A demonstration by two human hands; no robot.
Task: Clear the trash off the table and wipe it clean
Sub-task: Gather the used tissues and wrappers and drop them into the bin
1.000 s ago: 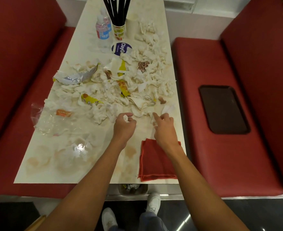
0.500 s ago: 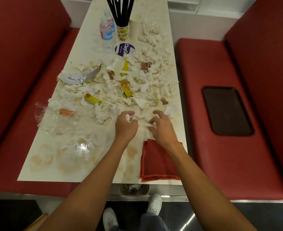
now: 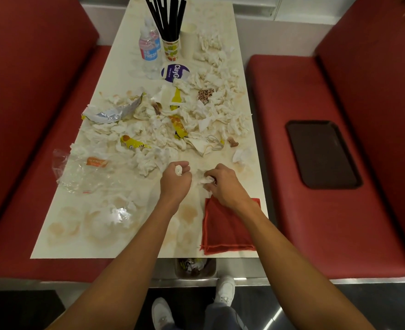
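Note:
A long pale table (image 3: 115, 75) is strewn with crumpled white napkins (image 3: 158, 129), yellow wrappers (image 3: 133, 144), a torn silver foil bag (image 3: 115, 113) and clear plastic film (image 3: 82, 172). My left hand (image 3: 175, 181) is a fist gripping a small white napkin wad at the table's middle front. Beside it, my right hand (image 3: 222, 184) curls its fingers around another crumpled napkin (image 3: 207, 180) lying on the table. A folded red cloth (image 3: 225, 229) lies at the near right corner, partly under my right wrist.
At the far end stand water bottles (image 3: 149, 47), a cup of black straws (image 3: 170, 47) and a white cup (image 3: 188, 40). Red bench seats flank the table; a dark tray (image 3: 322, 153) lies on the right bench. A bin (image 3: 195, 267) with trash sits below the near edge.
My right hand moved left from a napkin near the right edge and closed on a crumpled napkin next to my left hand. The left hand kept its wad and barely moved.

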